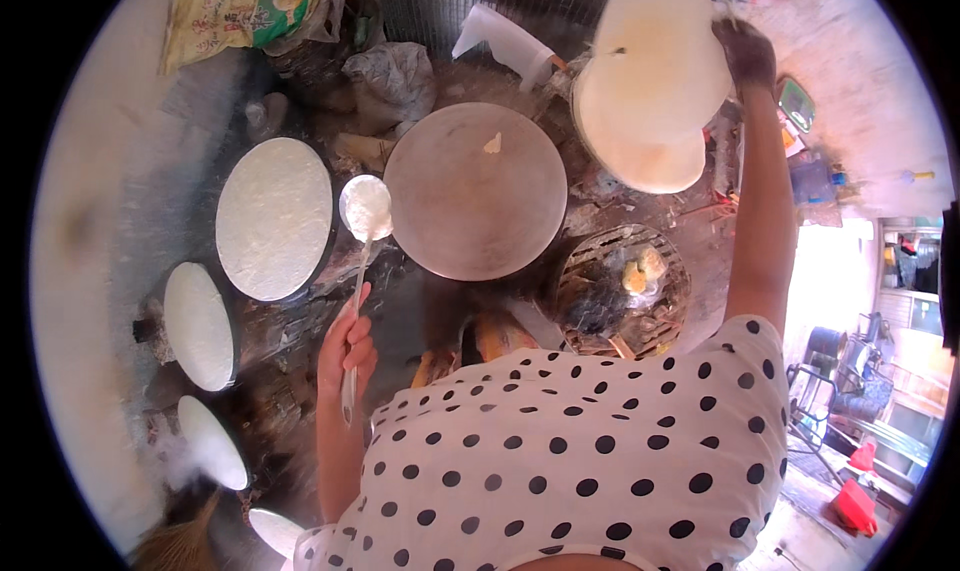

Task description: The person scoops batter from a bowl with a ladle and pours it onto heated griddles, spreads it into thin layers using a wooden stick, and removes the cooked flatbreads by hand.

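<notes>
My left hand (350,343) is closed around the handle of a metal ladle (366,207), whose bowl is coated with white batter. The bowl hovers by the left edge of a bare round griddle (478,196), on which a small pale scrap (493,143) lies. At the upper right, my right hand (748,55) looks dark and a little blurred, its fingers gripping the right edge of a large thin pancake (655,41). That pancake overlaps another round pale pancake (640,146) beneath it.
Several round griddles covered in white batter, such as the nearest one (274,219), curve down the left side, one steaming. A slatted round grate (625,291) holds yellowish lumps. Bags (390,79) and a white cloth (503,46) lie at the back. A straw broom (180,541) stands lower left.
</notes>
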A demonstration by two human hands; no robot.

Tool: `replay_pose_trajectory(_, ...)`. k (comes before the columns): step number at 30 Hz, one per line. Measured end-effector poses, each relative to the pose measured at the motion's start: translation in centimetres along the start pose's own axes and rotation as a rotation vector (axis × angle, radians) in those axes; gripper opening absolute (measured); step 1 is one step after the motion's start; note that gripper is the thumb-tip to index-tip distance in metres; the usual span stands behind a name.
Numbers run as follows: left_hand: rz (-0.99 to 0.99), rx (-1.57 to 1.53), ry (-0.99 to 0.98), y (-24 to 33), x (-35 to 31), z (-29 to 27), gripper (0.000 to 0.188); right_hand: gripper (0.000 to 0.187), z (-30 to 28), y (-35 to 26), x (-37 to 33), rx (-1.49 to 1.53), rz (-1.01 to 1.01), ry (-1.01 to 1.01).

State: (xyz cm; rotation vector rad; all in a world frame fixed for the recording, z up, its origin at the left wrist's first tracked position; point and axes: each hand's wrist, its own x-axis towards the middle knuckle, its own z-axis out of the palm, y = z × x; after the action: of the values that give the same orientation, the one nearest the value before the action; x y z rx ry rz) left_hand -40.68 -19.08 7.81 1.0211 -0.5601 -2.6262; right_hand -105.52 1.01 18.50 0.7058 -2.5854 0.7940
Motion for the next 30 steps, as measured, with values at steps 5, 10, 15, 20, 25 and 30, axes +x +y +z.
replay_pose_trajectory(5, 0.032, 0.220, 0.098, 2.2, -1.8, 3.0, 0.041, 0.021, 6.6, -1.3, -0.1, -0.932, -0.740, 0.093)
replay_pose_trajectory(10, 0.190, 0.259, 0.279, 1.4, -7.7, 0.6, 0.041, 0.008, 6.8, -15.4, -20.8, -0.292, -0.618, 0.022)
replay_pose_trajectory(15, 0.089, 0.204, 0.353, 1.1, -8.0, -2.2, 0.040, 0.012, 12.4, -13.2, -34.2, -0.159, -0.570, -0.309)
replay_pose_trajectory(20, 0.152, 0.224, 0.385, 1.8, -10.5, -2.9, 0.040, 0.023, 17.0, -10.8, -41.4, -0.064, -0.614, -0.550)
replay_pose_trajectory(25, 0.127, 0.234, 0.349, 2.0, -11.2, -4.0, 0.041, 0.021, 17.9, -11.9, -44.0, -0.044, -0.586, -0.595)
replay_pose_trajectory(30, 0.047, 0.188, 0.269, 1.7, -11.8, -5.3, 0.042, 0.024, 17.3, -13.5, -46.1, -0.085, -0.495, -0.665)
